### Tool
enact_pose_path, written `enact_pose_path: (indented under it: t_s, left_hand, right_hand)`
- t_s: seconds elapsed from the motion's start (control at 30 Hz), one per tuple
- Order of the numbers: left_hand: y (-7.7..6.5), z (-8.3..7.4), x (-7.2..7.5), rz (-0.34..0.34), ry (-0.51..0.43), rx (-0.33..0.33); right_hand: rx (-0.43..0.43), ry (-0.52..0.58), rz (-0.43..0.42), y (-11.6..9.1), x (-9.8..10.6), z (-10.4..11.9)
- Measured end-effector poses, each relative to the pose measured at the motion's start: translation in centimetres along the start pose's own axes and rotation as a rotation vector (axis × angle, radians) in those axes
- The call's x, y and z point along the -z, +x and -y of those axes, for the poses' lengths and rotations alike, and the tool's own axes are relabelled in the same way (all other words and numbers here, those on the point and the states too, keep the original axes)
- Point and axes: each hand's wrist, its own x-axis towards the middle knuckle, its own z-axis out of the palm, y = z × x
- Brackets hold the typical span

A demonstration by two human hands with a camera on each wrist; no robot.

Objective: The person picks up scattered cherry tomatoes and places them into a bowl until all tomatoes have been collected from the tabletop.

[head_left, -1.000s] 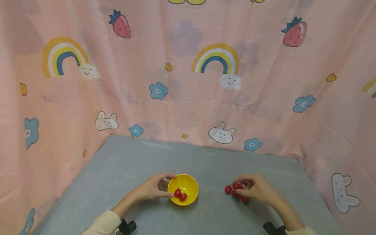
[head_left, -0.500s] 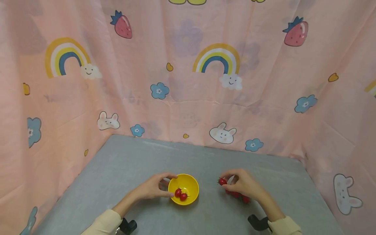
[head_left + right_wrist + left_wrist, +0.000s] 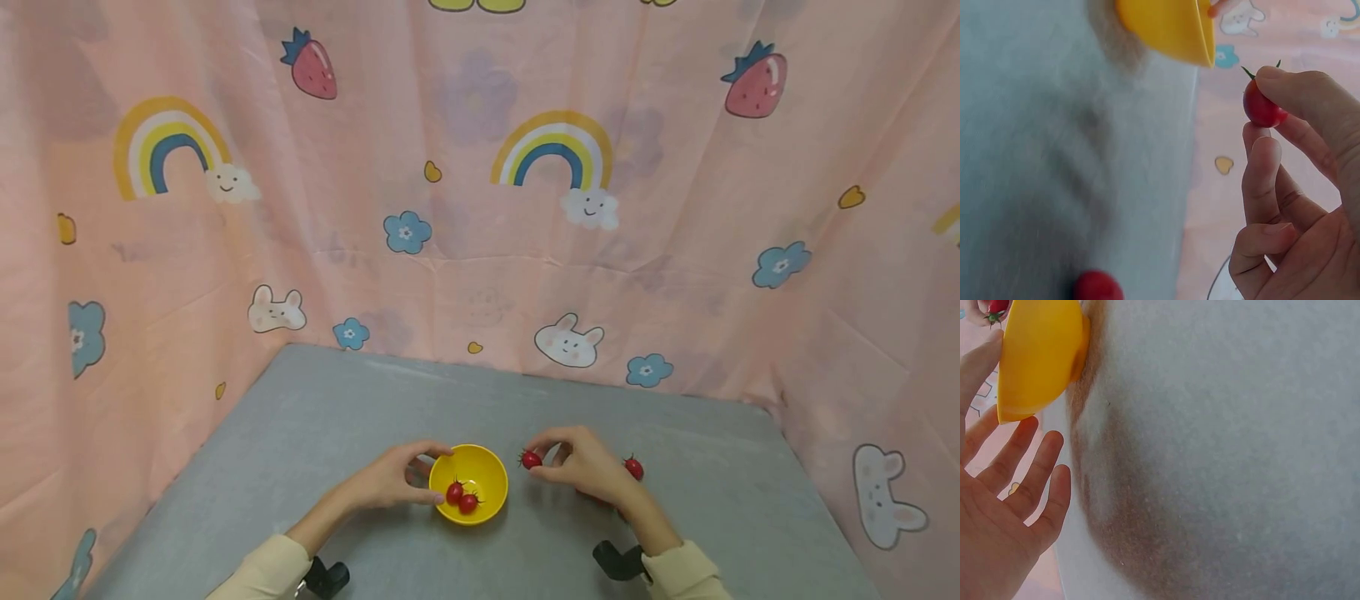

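A yellow bowl (image 3: 491, 477) stands on the grey table with two cherry tomatoes (image 3: 468, 502) inside. My left hand (image 3: 386, 479) holds it from the left, thumb and fingertips at the rim; in the left wrist view the other fingers spread below the bowl (image 3: 1041, 356). Between thumb and fingertips of my right hand (image 3: 588, 465) is a cherry tomato (image 3: 531, 459), raised just right of the bowl. The right wrist view shows this tomato (image 3: 1261, 105) with its green stalk tips, held off the table.
Behind the right hand lies another cherry tomato (image 3: 633, 467) on the table (image 3: 360, 408), with more red ones mostly hidden under the forearm. A pink printed curtain (image 3: 465, 250) encloses the back and sides. Each wrist carries a black mount (image 3: 618, 561).
My right hand has picked a cherry tomato from the pile and carried it left to near the bowl. The left hand and bowl have stayed put.
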Motion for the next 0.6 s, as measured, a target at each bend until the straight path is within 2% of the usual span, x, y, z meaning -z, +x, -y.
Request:
enact_pose_path:
  t_s: [0.33,0.6]
  left_hand:
    - [-0.1,0.0,0.1,0.001,-0.004,-0.009]
    - [-0.2,-0.5,0.1,0.002,-0.020,-0.017]
  right_hand:
    - [0.066,0.054,0.042,1.4,-2.1,0.7]
    - [0.051,0.087,0.062,1.8,-3.0,0.6]
